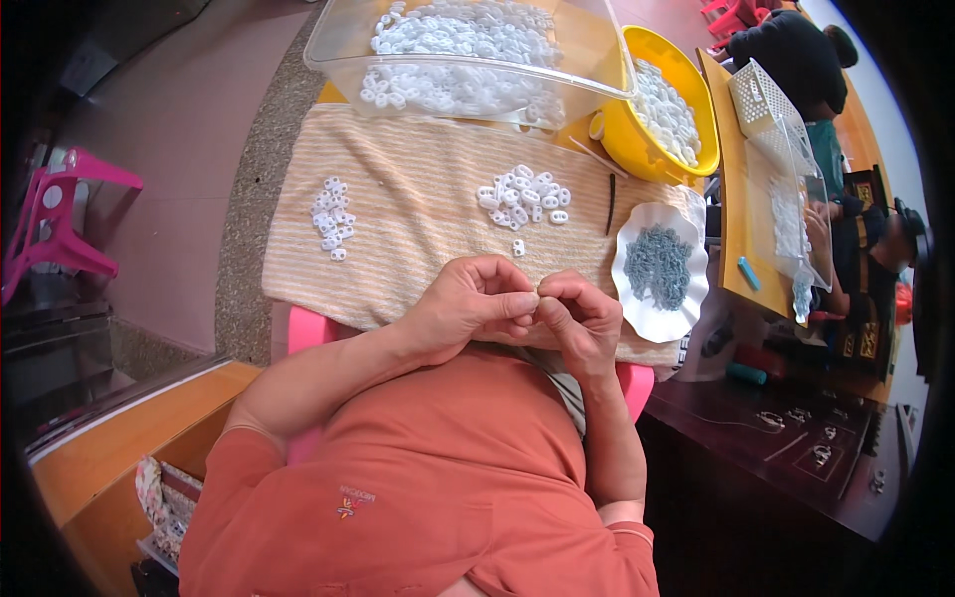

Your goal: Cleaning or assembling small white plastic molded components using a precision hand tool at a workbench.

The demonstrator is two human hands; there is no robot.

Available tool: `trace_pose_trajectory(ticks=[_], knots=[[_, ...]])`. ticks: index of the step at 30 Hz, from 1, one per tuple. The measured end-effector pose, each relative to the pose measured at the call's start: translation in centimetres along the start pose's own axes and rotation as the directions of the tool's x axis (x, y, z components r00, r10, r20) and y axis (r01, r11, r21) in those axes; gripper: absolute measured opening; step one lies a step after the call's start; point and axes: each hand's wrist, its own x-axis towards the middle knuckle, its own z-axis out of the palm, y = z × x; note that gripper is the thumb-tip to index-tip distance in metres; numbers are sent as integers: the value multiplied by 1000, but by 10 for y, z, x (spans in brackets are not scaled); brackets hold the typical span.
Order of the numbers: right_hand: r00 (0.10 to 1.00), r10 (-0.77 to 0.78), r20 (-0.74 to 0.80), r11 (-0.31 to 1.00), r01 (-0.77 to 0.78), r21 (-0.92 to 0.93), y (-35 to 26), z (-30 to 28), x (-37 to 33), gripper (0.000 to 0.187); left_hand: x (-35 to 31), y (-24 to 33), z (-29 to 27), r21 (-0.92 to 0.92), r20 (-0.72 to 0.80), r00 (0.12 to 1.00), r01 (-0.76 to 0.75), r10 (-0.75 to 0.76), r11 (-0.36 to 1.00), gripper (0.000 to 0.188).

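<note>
My left hand (476, 301) and my right hand (583, 314) meet fingertip to fingertip over the near edge of a striped cloth (418, 199). Both are closed in a pinch; whatever lies between the fingers is too small and hidden to make out. Just beyond them lies a single white two-holed plastic piece (518, 248), with a loose heap of white oval two-holed pieces (521, 193) behind it. Farther left is a smaller group of white pieces (333, 217). Near my right hand stands a white wavy-rimmed plate (639, 319) of small grey-blue parts (659, 267).
A clear plastic bin (338, 62) of white pieces stands at the back, beside a yellow basin (708, 119) holding white parts. A dark thin stick (611, 204) lies right. Other people (796, 60) sit at a table (738, 234) on the right. Pink stool (70, 219) at left.
</note>
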Motion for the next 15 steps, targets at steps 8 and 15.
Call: trace_pose_trajectory(ticks=[8,15], knots=[[998,50,26,997,-51,55,2,-1,-1,8,0,-1,-2,75,2,997,-73,73,995,11],[983,180,30,984,-180,2,1,-7,2,8,0,-3,-2,240,-31,989,-133,145,962,10]])
